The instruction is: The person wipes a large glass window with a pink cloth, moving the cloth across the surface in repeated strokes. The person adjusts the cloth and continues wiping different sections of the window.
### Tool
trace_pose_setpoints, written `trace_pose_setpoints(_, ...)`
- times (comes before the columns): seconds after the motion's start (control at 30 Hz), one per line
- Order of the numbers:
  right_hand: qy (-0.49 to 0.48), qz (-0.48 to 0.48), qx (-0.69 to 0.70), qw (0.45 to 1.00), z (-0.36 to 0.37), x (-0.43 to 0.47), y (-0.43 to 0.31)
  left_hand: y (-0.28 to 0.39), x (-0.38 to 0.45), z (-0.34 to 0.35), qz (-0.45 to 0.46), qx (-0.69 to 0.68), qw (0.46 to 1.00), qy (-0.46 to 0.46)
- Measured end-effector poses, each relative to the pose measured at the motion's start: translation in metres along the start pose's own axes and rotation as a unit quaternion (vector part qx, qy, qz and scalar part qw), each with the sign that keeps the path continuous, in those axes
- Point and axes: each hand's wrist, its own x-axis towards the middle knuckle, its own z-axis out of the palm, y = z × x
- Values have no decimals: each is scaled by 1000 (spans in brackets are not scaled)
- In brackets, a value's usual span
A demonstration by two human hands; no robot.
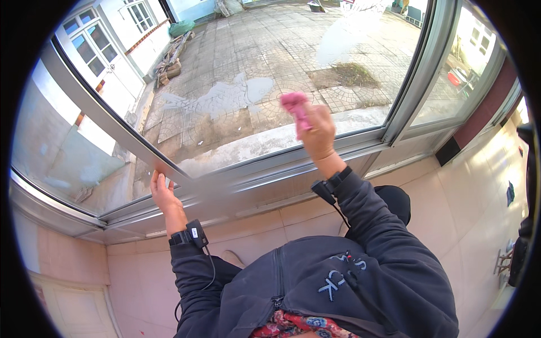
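In front of me stands a large glass window pane (270,55) in a metal frame (279,164). My right hand (319,129) grips a bunched pink cloth (296,107) up at the lower part of the glass; whether the cloth touches the pane I cannot tell. Lower and to the left, the fingertips of my left hand (165,192) rest against the slanting frame upright (122,122), fingers partly spread and nothing held. A pale fish-shaped decal (224,95) shows on the glass, left of the cloth. Another whitish patterned decal (338,42) is higher on the right.
Beyond the glass lies a paved courtyard (270,29) with stacked logs (171,67) along a white building. Pinkish floor tiles (270,224) extend below the window. At far right are a small stool (503,262) and a dark item (510,193) on the floor. Cables hang from both wrist devices.
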Motion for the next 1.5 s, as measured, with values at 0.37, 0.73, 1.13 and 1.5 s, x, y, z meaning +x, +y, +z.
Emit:
trace_pose_setpoints(0.37,69,38,-119,990,-56,36,50,2,-4,-3,-1,9,1000,-24)
trace_pose_setpoints(0.73,-118,-1,13,993,-14,-20,-4,3,-4,4,8,-6,1000,21)
trace_pose_setpoints(1.13,-132,29,-45,990,-26,-14,7,3,0,3,-9,-23,1000,19)
trace_pose_setpoints(1.5,-80,-34,-88,992,-47,18,23,-8,16,-6,-32,-26,999,-2)
